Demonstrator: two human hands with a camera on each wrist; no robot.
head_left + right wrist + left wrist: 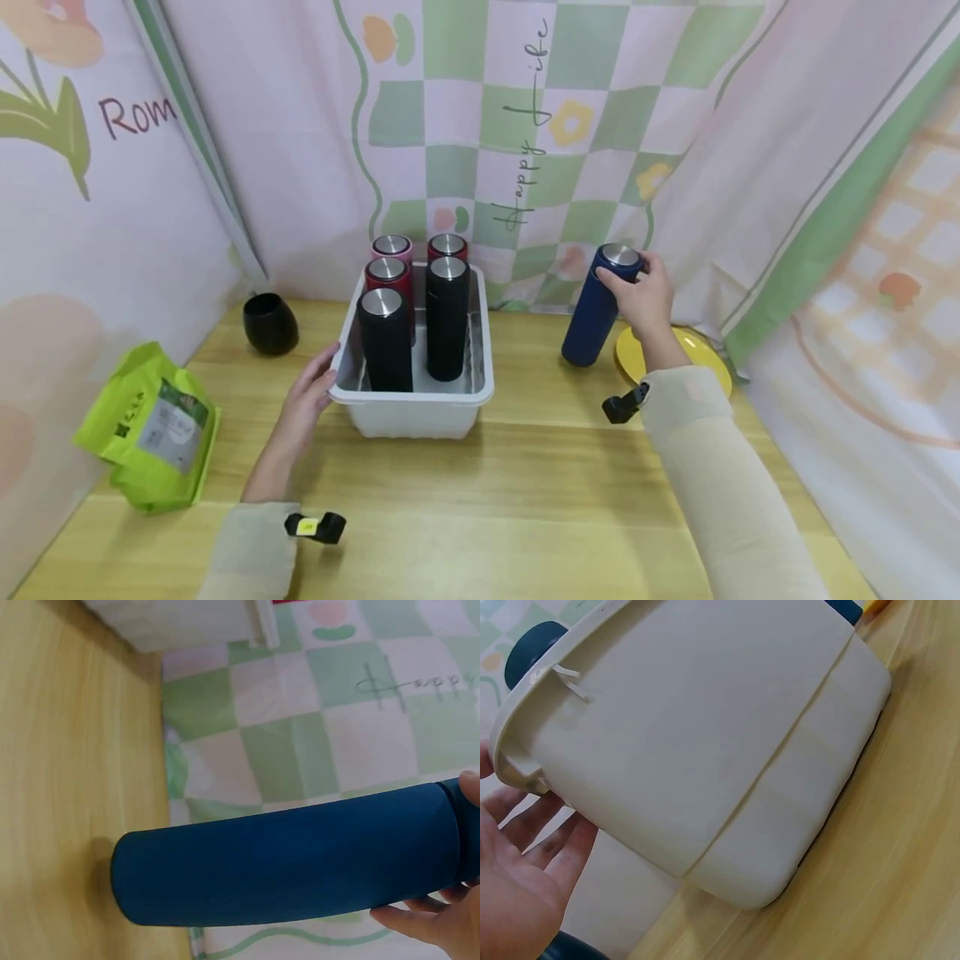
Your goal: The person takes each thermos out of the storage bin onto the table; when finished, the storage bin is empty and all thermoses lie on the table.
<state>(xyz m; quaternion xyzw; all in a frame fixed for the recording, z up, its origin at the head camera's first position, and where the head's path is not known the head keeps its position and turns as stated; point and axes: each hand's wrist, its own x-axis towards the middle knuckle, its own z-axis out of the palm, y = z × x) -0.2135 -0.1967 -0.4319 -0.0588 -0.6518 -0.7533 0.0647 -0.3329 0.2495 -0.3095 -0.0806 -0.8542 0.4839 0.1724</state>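
My right hand (647, 296) grips a dark blue thermos flask (592, 315) around its upper part, just below the steel-topped lid. The flask leans, its base low over the table; a shadow lies beside the base in the right wrist view. On the other side, my left hand (306, 393) holds the left rim of a white rectangular bin (420, 417), its fingers (568, 859) under the lip and the thumb at the edge. Inside the bin several flasks stand upright: black ones (386, 350) in front, red (400, 279) and pink ones behind.
A yellow plate (708, 354) lies behind the right wrist. At the left stand a round black cup (270, 323) and a bright green pouch (153, 433). Patterned curtains (570, 167) close off the table's back and both sides.
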